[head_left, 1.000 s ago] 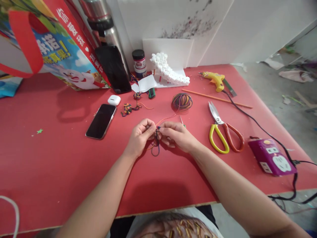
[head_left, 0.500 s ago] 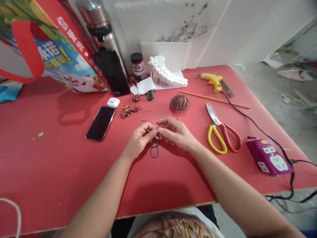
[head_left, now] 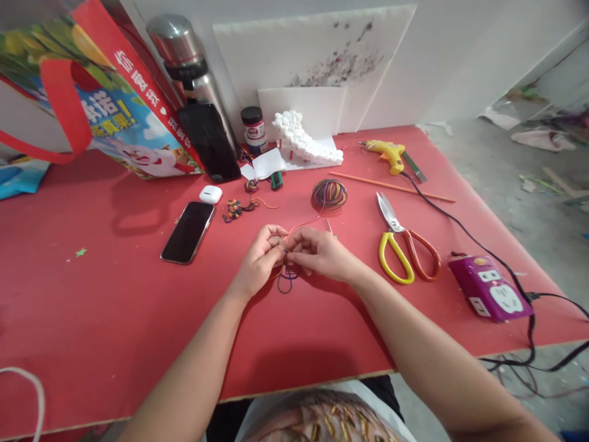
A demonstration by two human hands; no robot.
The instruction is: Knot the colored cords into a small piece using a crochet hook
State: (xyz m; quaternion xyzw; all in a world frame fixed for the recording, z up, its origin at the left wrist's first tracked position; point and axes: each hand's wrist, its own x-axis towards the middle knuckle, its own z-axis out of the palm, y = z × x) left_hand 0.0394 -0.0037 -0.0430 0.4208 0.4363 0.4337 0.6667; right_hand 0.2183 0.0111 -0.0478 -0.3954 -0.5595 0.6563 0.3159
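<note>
My left hand [head_left: 265,258] and my right hand [head_left: 319,250] meet over the middle of the red table, fingertips almost touching. Both are closed in a pinch on thin multicoloured cord [head_left: 285,283], whose dark loops hang below the fingers. The exact spot where they grip it is partly hidden. A pinkish strand runs from the hands up to a ball of multicoloured cord [head_left: 330,194] behind them. Beside my right hand lies a thin stick [head_left: 329,226], partly covered. A small knotted piece of orange and dark cord [head_left: 234,209] rests behind my left hand.
Scissors [head_left: 396,230], a yellow glue gun [head_left: 387,154] and a purple power socket [head_left: 490,288] lie to the right. A phone [head_left: 188,233] and white earbud case [head_left: 210,194] sit to the left. Behind stand a gift bag [head_left: 138,132], steel flask [head_left: 177,43] and white model [head_left: 306,140].
My right hand's fingers have drawn together and moved in closer to the left. The pinkish strand now shows stretched toward the ball. The whole view has shifted slightly.
</note>
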